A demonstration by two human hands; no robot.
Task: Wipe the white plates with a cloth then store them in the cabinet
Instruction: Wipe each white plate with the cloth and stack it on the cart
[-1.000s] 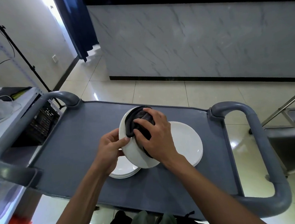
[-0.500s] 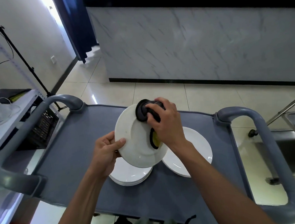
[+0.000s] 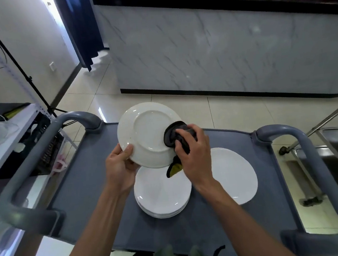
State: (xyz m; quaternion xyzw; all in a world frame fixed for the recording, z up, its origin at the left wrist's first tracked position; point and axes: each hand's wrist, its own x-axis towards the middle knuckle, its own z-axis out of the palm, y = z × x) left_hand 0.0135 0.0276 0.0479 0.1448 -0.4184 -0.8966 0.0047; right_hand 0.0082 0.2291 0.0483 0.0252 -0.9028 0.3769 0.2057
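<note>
Above the grey cart we tilt a white plate, our left hand pinching its near-left rim while our right hand curls around a dark cloth pressed on its right edge, a plate stack and single plate lying below.

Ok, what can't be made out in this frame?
Head view only:
- Front face of the held plate: turned away, only its underside shows.
- Stack count: edges merge, the left hand and held plate overlap it.
- Cloth: mostly inside the right hand.
- Cabinet: not in view.
</note>
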